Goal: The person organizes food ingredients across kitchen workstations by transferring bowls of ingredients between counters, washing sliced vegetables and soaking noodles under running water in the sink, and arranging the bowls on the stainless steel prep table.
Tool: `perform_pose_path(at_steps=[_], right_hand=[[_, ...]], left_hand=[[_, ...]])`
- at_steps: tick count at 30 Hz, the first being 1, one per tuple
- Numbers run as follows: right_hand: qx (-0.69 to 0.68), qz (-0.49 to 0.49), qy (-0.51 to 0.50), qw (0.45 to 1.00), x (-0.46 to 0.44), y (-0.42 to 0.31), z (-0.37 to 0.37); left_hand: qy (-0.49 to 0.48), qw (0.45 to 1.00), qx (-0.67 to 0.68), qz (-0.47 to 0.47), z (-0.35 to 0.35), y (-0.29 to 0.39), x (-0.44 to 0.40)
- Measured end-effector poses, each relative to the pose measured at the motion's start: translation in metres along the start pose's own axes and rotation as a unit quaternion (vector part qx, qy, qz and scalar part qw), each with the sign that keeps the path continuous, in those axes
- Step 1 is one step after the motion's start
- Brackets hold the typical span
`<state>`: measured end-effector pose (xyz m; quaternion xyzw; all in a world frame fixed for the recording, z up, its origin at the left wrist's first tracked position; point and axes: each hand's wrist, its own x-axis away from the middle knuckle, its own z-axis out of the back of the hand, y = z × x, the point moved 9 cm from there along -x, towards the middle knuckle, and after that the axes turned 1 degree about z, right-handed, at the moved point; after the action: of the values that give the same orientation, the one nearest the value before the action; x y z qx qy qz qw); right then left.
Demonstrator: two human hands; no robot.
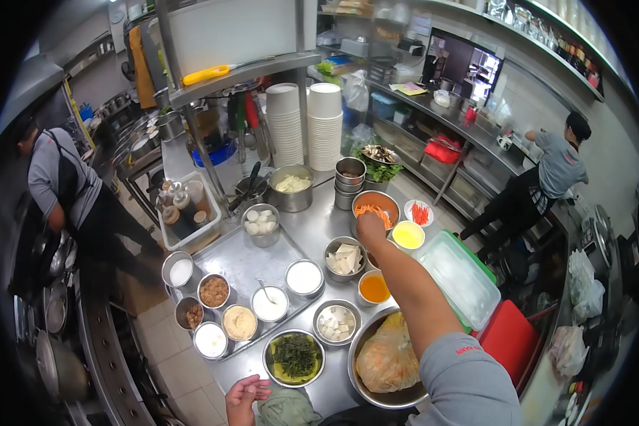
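My right hand (371,228) is down in a metal pot of orange shreds that look like shredded carrot (373,209). Its fingers curl into the shreds, and their tips are hidden. Low in the view, my left hand (246,399) is open with loosely bent fingers and holds nothing. Beside it lies a crumpled greenish cloth (287,407). Just above that cloth stands a metal bowl of dark green leaves (295,355). Around my right hand are a bowl of yellow liquid (408,235), red strips on a small dish (419,213) and a pot of pale slices (345,259).
A metal tray (227,259) carries several metal tubs. Near my right arm are a big bowl with a filled plastic bag (389,358), a lidded container (456,278) and a red board (508,337). Stacked white tubs (324,128) stand behind. Co-workers (71,177) stand left and right.
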<state>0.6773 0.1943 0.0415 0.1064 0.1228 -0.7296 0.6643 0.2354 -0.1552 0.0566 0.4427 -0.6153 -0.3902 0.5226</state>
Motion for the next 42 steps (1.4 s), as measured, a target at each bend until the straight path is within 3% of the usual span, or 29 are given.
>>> perform_pose_path(at_steps=[9, 17, 21, 25, 27, 28, 30, 32, 36, 39, 41, 42], right_hand=[[0.011, 0.089, 0.013, 0.996, 0.017, -0.056, 0.057], [0.055, 0.197, 0.056, 0.977, 0.008, -0.115, 0.036], [0.049, 0.196, 0.053, 0.978, 0.008, -0.128, 0.027], [0.004, 0.202, 0.021, 0.979, 0.03, -0.125, 0.049], [-0.096, 0.185, -0.004, 0.978, 0.046, -0.118, 0.086], [-0.094, 0.185, -0.004, 0.978, 0.051, -0.109, 0.097], [-0.229, 0.118, -0.014, 0.966, 0.057, -0.065, 0.117], [-0.334, -0.009, -0.084, 0.939, 0.053, -0.01, 0.127], [-0.319, -0.104, 0.03, 0.942, 0.015, 0.112, 0.139], [-0.286, -0.148, 0.045, 0.946, -0.016, 0.167, 0.133], [-0.36, -0.222, 0.06, 0.904, -0.032, 0.202, 0.114], [-0.367, -0.212, 0.05, 0.904, -0.046, 0.208, 0.103]], left_hand=[[0.021, 0.999, 0.022, 0.024, -0.001, -0.004, 0.009], [0.01, 0.999, 0.008, 0.033, -0.001, 0.001, 0.004], [0.004, 1.0, 0.011, -0.019, 0.004, 0.004, 0.011], [0.01, 0.999, -0.008, -0.043, 0.001, 0.008, 0.03], [0.016, 0.999, 0.005, -0.042, -0.005, -0.006, 0.029], [0.025, 0.999, 0.02, -0.042, -0.008, -0.01, 0.03], [0.022, 0.998, 0.018, -0.05, -0.02, -0.007, 0.036], [0.022, 0.998, 0.017, -0.059, -0.03, -0.004, 0.043], [0.05, 0.996, 0.012, -0.078, -0.046, -0.004, 0.05], [0.073, 0.994, 0.002, -0.079, -0.074, 0.001, 0.049], [0.088, 0.993, -0.009, -0.074, -0.099, 0.001, 0.047], [0.094, 0.992, -0.029, -0.076, -0.112, 0.0, 0.046]])
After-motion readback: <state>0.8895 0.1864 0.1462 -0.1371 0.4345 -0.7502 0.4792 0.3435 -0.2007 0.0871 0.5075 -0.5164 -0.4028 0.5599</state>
